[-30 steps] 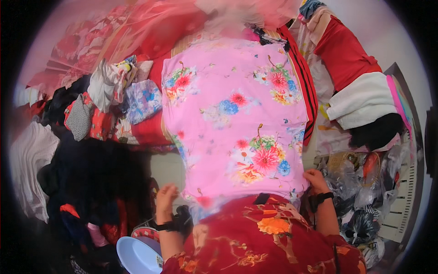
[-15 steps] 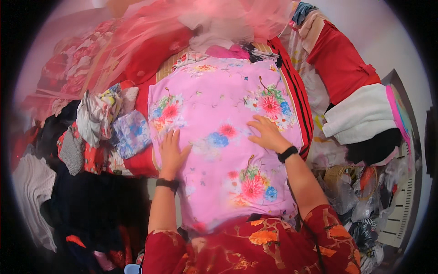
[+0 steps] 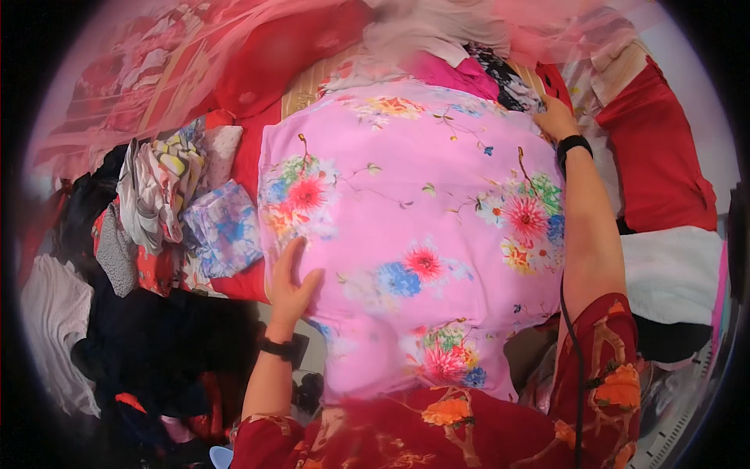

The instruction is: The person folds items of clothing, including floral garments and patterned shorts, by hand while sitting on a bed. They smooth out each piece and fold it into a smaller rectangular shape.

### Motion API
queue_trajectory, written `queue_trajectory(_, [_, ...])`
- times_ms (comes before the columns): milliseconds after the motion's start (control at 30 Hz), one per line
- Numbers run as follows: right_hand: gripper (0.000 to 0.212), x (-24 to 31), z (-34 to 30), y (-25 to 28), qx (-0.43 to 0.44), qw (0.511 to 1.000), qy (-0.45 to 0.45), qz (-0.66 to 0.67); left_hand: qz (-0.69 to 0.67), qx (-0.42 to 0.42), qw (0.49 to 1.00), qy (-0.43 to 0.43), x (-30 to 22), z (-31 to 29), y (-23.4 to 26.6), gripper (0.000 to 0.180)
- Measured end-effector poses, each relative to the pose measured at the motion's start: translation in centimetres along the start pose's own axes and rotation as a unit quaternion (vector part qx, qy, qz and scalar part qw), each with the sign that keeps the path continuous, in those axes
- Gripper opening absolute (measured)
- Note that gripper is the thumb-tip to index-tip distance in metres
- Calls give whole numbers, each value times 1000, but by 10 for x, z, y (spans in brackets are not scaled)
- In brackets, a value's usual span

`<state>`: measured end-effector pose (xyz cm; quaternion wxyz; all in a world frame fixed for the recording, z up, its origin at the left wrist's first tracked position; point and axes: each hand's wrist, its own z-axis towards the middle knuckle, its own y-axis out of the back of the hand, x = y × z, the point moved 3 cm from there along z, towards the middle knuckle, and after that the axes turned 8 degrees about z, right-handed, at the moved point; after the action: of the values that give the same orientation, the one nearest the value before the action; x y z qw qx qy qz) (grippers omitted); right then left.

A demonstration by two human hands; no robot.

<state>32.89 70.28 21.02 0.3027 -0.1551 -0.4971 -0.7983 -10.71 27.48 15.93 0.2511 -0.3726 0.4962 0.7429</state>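
A pink floral cloth (image 3: 375, 211), a thin sheet or garment, lies spread in front of me, its near end reaching my body. On its left edge my left hand (image 3: 291, 285) rests open, thumb apart from the fingers. My right hand (image 3: 558, 121) is stretched out to the far right corner of the cloth. Its fingers are bent and closed at that corner, and the fingertips are partly hidden. Both wrists carry dark bands.
Crumpled clothes (image 3: 160, 187) and a folded blue-and-lilac cloth (image 3: 225, 227) lie to the left. Magenta cloth (image 3: 461, 74) and black patterned fabric (image 3: 504, 82) are beyond the far edge. A red garment (image 3: 656, 144) and a white towel (image 3: 672, 270) hang at the right.
My right hand has moved from the cloth's middle to its far right corner. The left hand stays at the left edge. The view has shifted, and the cloth's right side looks wider.
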Motion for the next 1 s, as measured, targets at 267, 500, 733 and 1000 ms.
queue_trajectory(267, [32, 10, 44, 64, -28, 985, -154, -67, -17, -14, 999, 23, 15, -7, 3, 61])
queue_trajectory(500, [35, -45, 58, 188, -259, 955, -146, 3, -58, -39, 997, 23, -4, -4, -3, 56])
queue_trajectory(733, [33, -54, 30, 384, -477, 861, -161, 69, 16, -64, 997, -34, -2, -6, -1, 50])
queue_trajectory(1000, [21, 183, -82, 438, -399, 879, 225, 132, 74, -67, 995, -31, -7, -10, 6, 45])
